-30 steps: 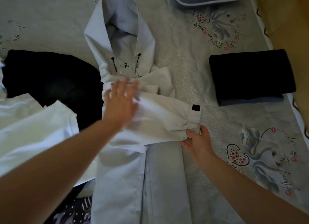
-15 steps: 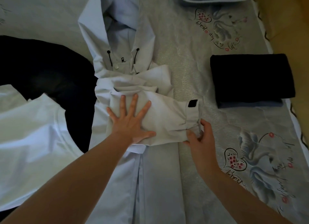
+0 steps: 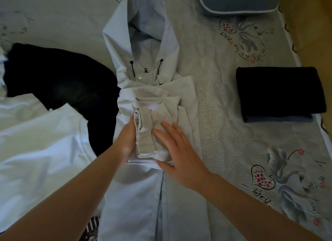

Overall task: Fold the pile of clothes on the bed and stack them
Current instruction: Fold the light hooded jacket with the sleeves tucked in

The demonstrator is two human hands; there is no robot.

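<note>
Right hand point(image 3: 177, 156) flat, fingers straight, on folded sleeves point(image 3: 158, 132) mid-frame; left hand point(image 3: 126, 141) against their left edge, fingers hidden, grip unclear; jacket point(image 3: 143, 195) cut off below; dark stack point(image 3: 280, 91) right.

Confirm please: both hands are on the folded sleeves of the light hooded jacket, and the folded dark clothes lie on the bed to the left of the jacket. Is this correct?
Not quite. The head view shows the left hand and right hand on the folded sleeves of the light hooded jacket, but the folded dark clothes lie on the bed to the jacket's right, not its left.
</note>
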